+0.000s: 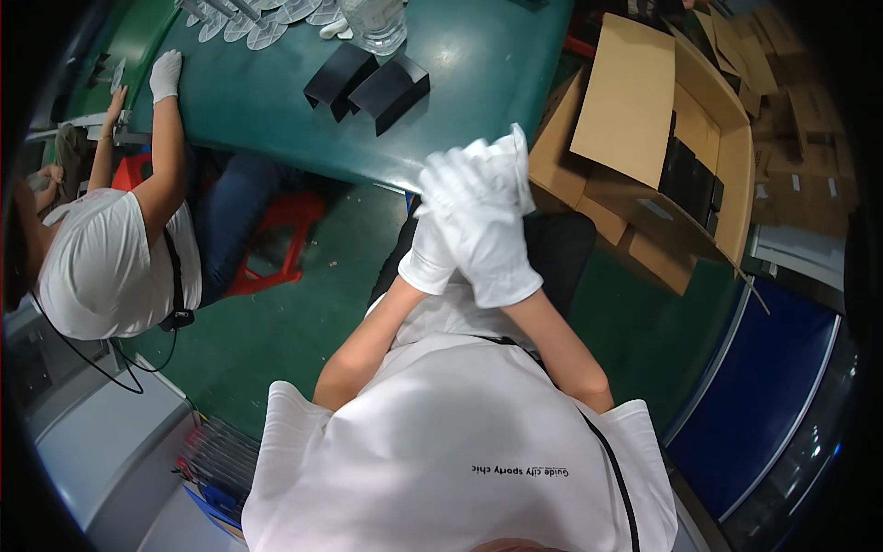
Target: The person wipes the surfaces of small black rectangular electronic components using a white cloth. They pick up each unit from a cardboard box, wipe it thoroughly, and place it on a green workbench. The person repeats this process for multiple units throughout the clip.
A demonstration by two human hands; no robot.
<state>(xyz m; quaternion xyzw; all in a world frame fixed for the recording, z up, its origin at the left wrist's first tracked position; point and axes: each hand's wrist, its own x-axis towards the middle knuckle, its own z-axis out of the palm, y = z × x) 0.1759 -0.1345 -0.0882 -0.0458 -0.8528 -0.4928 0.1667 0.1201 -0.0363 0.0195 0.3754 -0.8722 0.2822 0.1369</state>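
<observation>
Both my hands wear white gloves and are pressed together just off the near edge of the green table [262, 129]. My right hand [489, 235] lies across the other, its fingers folded over the left glove. Underneath, my left hand [428, 253] is partly covered, and its fingers are hard to make out. Loose-looking white fabric [517, 166] sticks out at the upper right of the joined hands. On the tabletop beyond them, apart from my gloves, are two black angular folded pieces [394, 90] side by side.
A clear container [377, 26] and several transparent discs with stems [267, 33] stand farther back. At right, an open cardboard box [625, 101] holds black boxes [690, 179]. On the left, a co-worker [110, 258] sits by a red stool [280, 244], one gloved hand on the table.
</observation>
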